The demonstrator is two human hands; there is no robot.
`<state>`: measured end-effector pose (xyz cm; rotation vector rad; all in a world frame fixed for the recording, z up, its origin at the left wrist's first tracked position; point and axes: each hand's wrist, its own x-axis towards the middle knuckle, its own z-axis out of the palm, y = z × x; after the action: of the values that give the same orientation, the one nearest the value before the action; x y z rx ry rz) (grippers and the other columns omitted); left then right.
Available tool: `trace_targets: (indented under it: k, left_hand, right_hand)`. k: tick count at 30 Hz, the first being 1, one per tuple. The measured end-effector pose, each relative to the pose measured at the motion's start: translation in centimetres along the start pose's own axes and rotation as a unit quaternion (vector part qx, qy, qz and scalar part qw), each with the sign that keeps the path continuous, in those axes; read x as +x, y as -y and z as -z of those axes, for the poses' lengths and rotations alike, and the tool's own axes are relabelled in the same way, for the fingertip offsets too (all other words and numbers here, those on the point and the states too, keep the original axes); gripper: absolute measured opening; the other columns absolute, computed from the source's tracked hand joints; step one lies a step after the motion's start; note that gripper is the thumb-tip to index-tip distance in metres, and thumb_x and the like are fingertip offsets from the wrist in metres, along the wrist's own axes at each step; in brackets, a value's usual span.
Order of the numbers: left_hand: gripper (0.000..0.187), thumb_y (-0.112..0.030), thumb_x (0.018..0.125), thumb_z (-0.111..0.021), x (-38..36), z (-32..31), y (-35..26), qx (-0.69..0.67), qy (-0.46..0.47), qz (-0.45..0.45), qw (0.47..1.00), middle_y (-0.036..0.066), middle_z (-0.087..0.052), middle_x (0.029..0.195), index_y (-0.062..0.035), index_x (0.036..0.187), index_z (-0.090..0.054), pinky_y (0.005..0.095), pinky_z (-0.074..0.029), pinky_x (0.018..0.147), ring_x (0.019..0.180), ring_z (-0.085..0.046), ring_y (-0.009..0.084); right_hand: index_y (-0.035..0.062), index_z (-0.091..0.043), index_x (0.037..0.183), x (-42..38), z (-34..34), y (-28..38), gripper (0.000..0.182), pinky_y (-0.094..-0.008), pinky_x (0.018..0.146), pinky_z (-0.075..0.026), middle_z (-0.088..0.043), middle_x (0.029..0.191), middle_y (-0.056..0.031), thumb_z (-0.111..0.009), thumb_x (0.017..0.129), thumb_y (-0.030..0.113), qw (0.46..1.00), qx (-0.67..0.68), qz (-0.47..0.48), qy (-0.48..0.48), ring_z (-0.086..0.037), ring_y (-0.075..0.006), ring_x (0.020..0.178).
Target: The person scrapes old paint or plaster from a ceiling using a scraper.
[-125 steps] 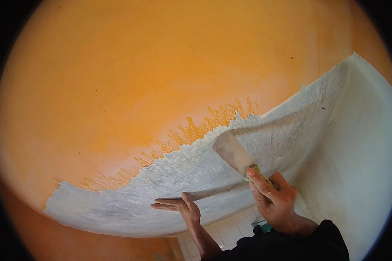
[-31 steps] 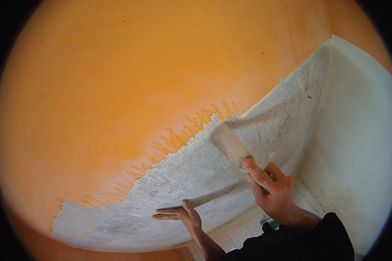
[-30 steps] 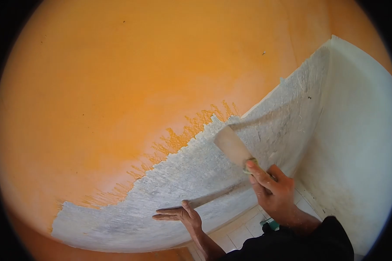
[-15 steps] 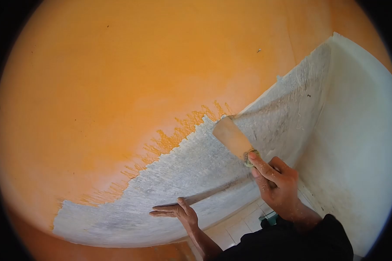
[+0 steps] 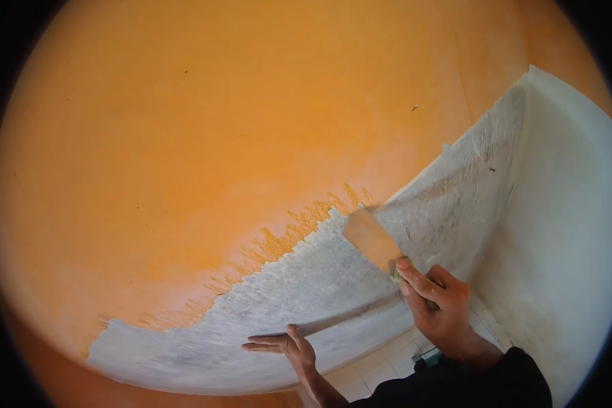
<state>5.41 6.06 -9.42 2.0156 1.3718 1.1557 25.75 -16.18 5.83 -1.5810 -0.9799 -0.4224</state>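
My right hand [image 5: 443, 306] is wrapped round the handle of a scraper [image 5: 372, 236], index finger stretched toward the wide, flat blade. The blade's front edge is right at the ragged border between orange paint [image 5: 183, 156] and a bare grey strip [image 5: 265, 299] of the wall. To its left, paint along that border is roughened in short jagged streaks [image 5: 285, 234]. Lower down, my left hand [image 5: 292, 348] lies flat at the grey surface, fingers stretched to the left and thumb raised. Pale dust specks show on the fingers of my right hand.
A pale wall [image 5: 557, 224] meets the grey strip at a corner on the right. Below are light floor tiles [image 5: 374, 374] and a small green object [image 5: 425, 358] beside my dark sleeve [image 5: 469, 384]. An orange band [image 5: 204, 400] runs beneath the grey strip.
The view has tilted slightly, so wall and hands sit lower in it. The scraper's blade stays at the paint border, and my left hand keeps its flat pose.
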Motion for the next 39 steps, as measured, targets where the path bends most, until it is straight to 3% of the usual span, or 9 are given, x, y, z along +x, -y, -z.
trace_targets:
  k: [4,7,10,12,17,27,39]
  left_hand:
    - [0.099,-0.063,0.090,-0.033,-0.1,0.1,0.2,-0.001,0.011,0.000,1.000,0.034,0.033,0.139,0.0003,0.140,0.025,0.0591,0.014,0.104,0.132,0.030,0.0453]
    - [0.099,-0.063,0.090,-0.033,0.0,0.1,0.3,-0.011,0.023,0.006,1.000,0.034,0.033,0.139,0.0004,0.140,0.025,0.0590,0.013,0.105,0.132,0.030,0.0453]
    - [0.099,-0.063,0.090,-0.033,-0.1,0.0,0.7,-0.024,0.061,0.025,0.998,0.034,0.033,0.139,0.0004,0.140,0.025,0.0589,0.013,0.105,0.132,0.030,0.0452]
    - [0.099,-0.063,0.090,-0.033,0.2,-0.1,0.9,-0.027,0.074,0.023,0.997,0.034,0.033,0.139,0.0005,0.140,0.025,0.0588,0.013,0.105,0.132,0.029,0.0452]
    - [0.100,-0.063,0.090,-0.034,0.1,-0.1,0.7,-0.019,0.051,0.023,0.998,0.034,0.032,0.139,0.0005,0.140,0.025,0.0586,0.013,0.105,0.132,0.029,0.0451]
    - [0.100,-0.064,0.090,-0.034,-0.6,0.3,-1.0,0.041,-0.063,-0.017,0.997,0.035,0.032,0.140,0.0007,0.139,0.025,0.0582,0.012,0.106,0.133,0.029,0.0449]
    - [0.102,-0.067,0.089,-0.032,-0.2,0.1,0.0,0.060,-0.073,-0.039,0.995,0.033,0.032,0.140,0.0009,0.140,0.025,0.0601,0.014,0.104,0.132,0.030,0.0449]
  right_hand:
    - [0.0150,-0.062,0.121,1.7,0.0,0.8,0.046,-0.0279,0.041,-0.038,-0.048,0.058,-0.0063,-0.070,0.078,0.003,1.000,0.014,0.025,-0.008,-0.045,-0.0155,0.047]
    - [0.0149,-0.061,0.122,-0.2,0.2,0.3,0.048,-0.0283,0.041,-0.038,-0.048,0.058,-0.0065,-0.071,0.077,0.003,0.999,0.002,-0.013,0.041,-0.045,-0.0159,0.046]
    - [0.0154,-0.062,0.121,2.4,-0.1,1.0,0.047,-0.0286,0.040,-0.037,-0.046,0.057,-0.0058,-0.072,0.076,0.004,0.999,0.005,0.041,-0.026,-0.043,-0.0155,0.045]
    - [0.0162,-0.062,0.121,0.7,0.4,0.8,0.048,-0.0285,0.040,-0.037,-0.045,0.056,-0.0051,-0.073,0.076,0.005,1.000,-0.015,0.010,0.014,-0.042,-0.0154,0.044]
    - [0.0168,-0.062,0.122,-0.5,1.1,1.0,0.050,-0.0280,0.039,-0.036,-0.045,0.057,-0.0044,-0.073,0.075,0.004,0.999,-0.022,-0.024,0.039,-0.041,-0.0143,0.044]
    - [0.0167,-0.062,0.121,-0.4,0.6,0.4,0.049,-0.0275,0.039,-0.036,-0.048,0.058,-0.0038,-0.072,0.076,0.003,0.999,-0.016,0.000,0.028,-0.042,-0.0135,0.045]
    - [0.0186,-0.062,0.122,0.8,0.7,1.0,0.049,-0.0273,0.039,-0.036,-0.045,0.057,-0.0035,-0.071,0.077,0.003,1.000,-0.006,-0.002,0.020,-0.041,-0.0129,0.045]
